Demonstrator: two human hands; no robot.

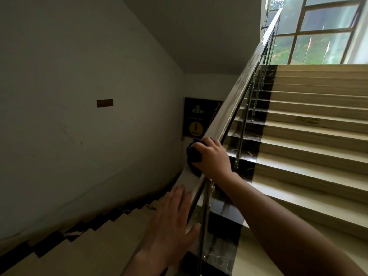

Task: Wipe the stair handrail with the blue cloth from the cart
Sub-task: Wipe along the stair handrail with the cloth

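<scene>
Steel handrail (pixel 234 104) in the head view, its long axis rising from bottom centre up and right toward the window (pixel 318 30). Blue cloth (pixel 193 155) sits bunched on the rail's top face, low on the run. Right hand (pixel 213 158) grips the cloth, fingers curled over it and the rail. Left hand (pixel 171 220) lies further down against the rail's left side, fingers straight, holding nothing. Ascending stairs (pixel 318 136) lie right of the rail.
</scene>
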